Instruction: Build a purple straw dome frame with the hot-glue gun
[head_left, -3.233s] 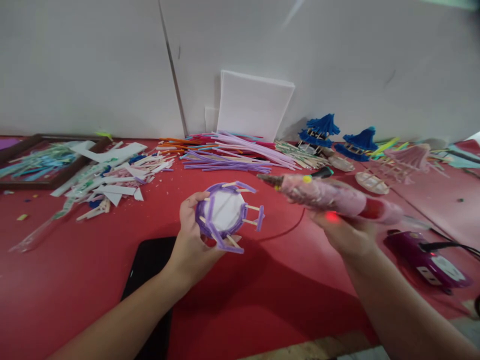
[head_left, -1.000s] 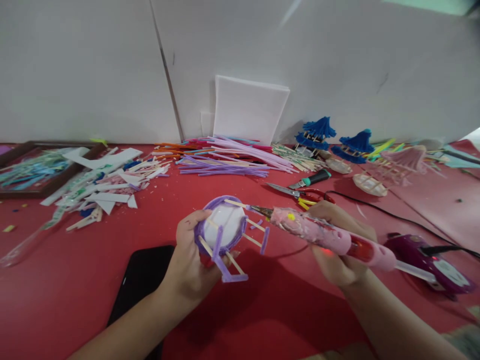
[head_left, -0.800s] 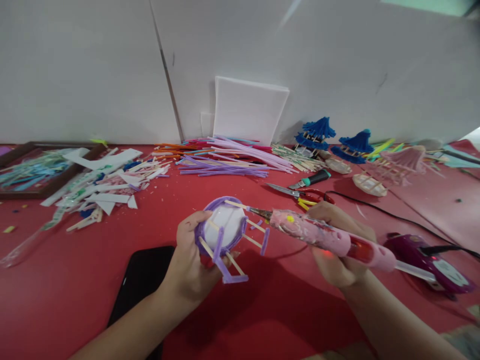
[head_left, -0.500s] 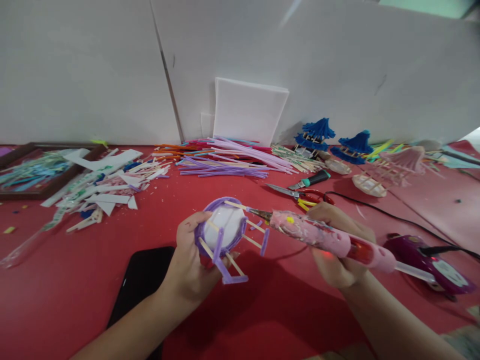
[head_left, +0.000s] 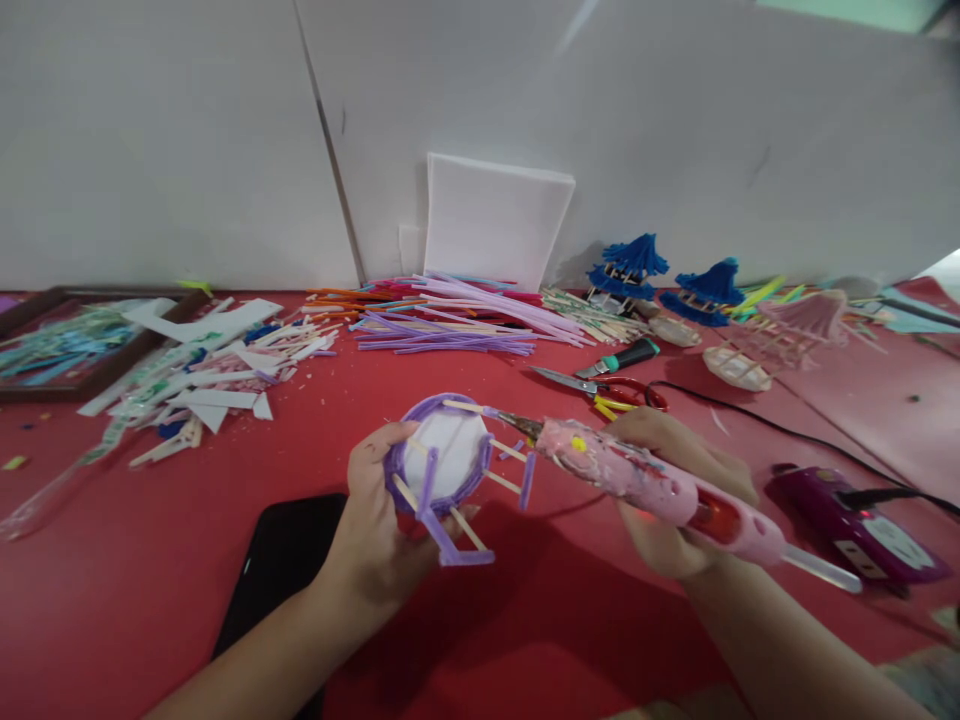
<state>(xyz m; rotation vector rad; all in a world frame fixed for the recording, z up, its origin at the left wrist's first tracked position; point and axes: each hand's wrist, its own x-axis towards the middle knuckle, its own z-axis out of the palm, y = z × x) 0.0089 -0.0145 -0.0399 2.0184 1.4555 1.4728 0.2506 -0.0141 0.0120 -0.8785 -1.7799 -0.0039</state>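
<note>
My left hand [head_left: 379,530] is closed around a small round craft piece [head_left: 442,465] with a white disc, a purple rim, wooden sticks and purple straw bits. It is held above the red table [head_left: 562,620]. My right hand [head_left: 675,500] grips a pink glue gun [head_left: 660,485]. The gun's nozzle touches the piece at its upper right edge.
A black phone [head_left: 281,570] lies under my left forearm. Scissors [head_left: 600,385] and a green-handled tool [head_left: 626,355] lie beyond the gun. A purple power strip [head_left: 862,525] sits at right. Straws [head_left: 450,320], white scraps [head_left: 217,365] and blue tasselled models [head_left: 667,275] line the wall.
Over three seconds the glue gun came down from a raised position until its tip met the craft piece. In the last second both hands stay nearly still, the piece turning slightly.
</note>
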